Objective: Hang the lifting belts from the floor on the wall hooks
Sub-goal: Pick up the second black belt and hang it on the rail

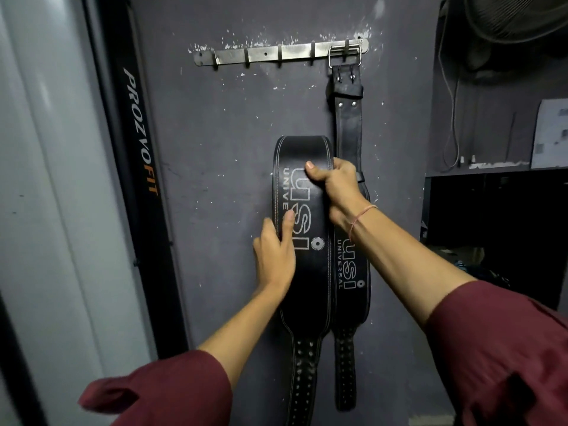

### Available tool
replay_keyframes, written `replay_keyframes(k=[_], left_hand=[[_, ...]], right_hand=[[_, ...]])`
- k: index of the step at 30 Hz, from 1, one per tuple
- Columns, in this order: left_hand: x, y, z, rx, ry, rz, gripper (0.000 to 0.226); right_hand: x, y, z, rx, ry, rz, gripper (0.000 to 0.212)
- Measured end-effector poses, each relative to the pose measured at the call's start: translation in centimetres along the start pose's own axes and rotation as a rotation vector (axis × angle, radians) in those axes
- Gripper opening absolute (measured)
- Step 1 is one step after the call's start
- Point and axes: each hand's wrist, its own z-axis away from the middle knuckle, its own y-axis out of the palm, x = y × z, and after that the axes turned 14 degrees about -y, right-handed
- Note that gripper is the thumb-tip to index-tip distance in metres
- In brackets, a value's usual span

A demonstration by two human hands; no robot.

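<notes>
Dark wall (215, 149) — held belt (307, 272) upright, perforated tail downward.

The near belt (302, 265) reads "USI" with "UNIVE" visible beside it. The hanging belt (353, 265) on the right reads "USI UNIVERSAL". The black post (140, 179) at left reads "PROZVOFIT".
</notes>
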Motion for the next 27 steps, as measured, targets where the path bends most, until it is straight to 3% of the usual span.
replay_keyframes(k=[3, 7, 13, 17, 20, 23, 25, 27], left_hand=[[1.5, 0.0, 0.8, 0.009, -0.003, 0.038, 0.058], [3.2, -0.1, 2.6, 0.063, -0.027, 0.058, 0.053], [2.5, 0.3, 1.2, 0.195, -0.038, 0.056, 0.058], [-2.4, 0.3, -3.5, 0.276, -0.118, 0.007, 0.061], [-5.7, -0.4, -6.4, 0.403, -0.208, 0.100, 0.068], [-7.7, -0.6, -7.5, 0.412, -0.305, 0.292, 0.046], [-9.0, -1.0, -8.5, 0.423, -0.410, 0.407, 0.037], [-9.7, -1.4, -9.2, 0.448, -0.491, 0.455, 0.034]], right_hand=[[0.2, 0.2, -0.3, -0.011, -0.011, -0.007, 0.026], [-0.1, -0.4, -0.4, -0.042, 0.006, -0.022, 0.053], [-0.4, -2.0, -0.1, -0.034, -0.019, 0.017, 0.041], [-1.5, -2.3, 1.9, 0.015, 0.014, 0.055, 0.076], [-1.7, -2.8, 3.1, 0.092, -0.041, 0.058, 0.057], [-2.0, -3.5, 4.1, 0.187, -0.053, 0.045, 0.045], [-2.7, -4.1, 4.8, 0.255, -0.017, 0.058, 0.055], [-3.6, -5.0, 5.5, 0.291, 0.039, 0.121, 0.083]])
